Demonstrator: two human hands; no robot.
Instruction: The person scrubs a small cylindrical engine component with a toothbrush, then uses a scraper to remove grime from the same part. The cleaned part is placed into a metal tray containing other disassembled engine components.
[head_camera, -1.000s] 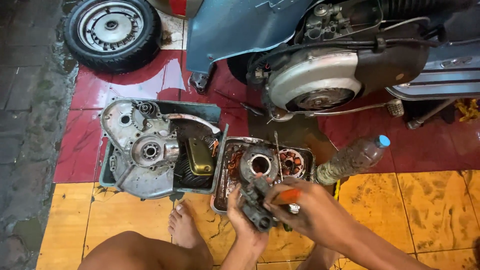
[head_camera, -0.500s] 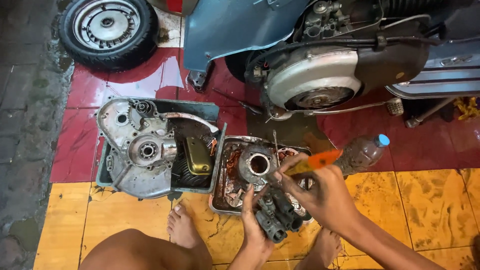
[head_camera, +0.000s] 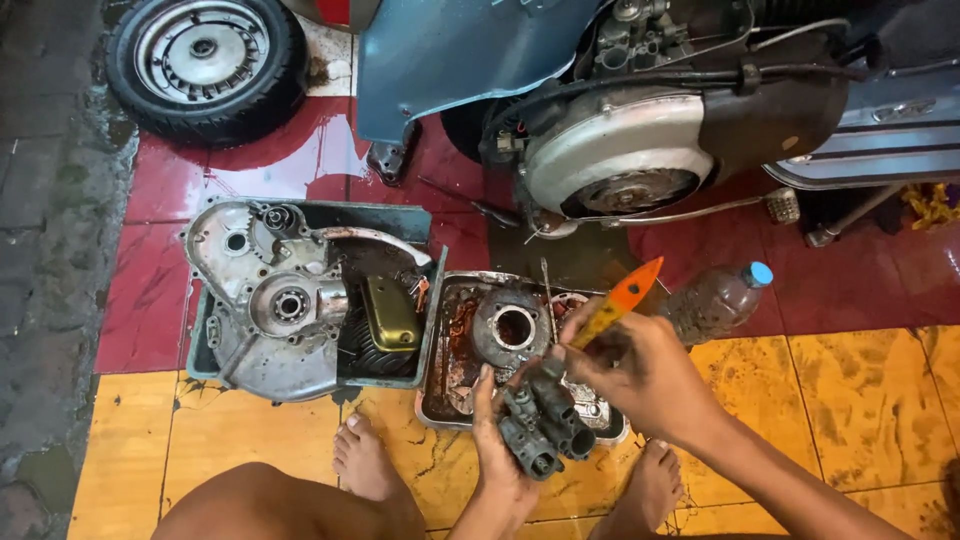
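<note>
Greasy metal carburettor (head_camera: 545, 425), glossy floor tiles (head_camera: 850, 400)

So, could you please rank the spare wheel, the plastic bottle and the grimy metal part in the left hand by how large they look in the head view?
1. Spare wheel, clearly largest.
2. and 3. Plastic bottle and grimy metal part look alike; the part, held in the left hand, is nearer the camera, so no ranking.

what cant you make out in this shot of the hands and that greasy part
Head view only:
- Working end of the orange-handled tool: hidden behind the right hand.
- Underside of the greasy metal part: covered by the left hand.
- Floor of the metal tray: masked by parts and oily grime.
- Scooter: cut off by the top edge.
</note>
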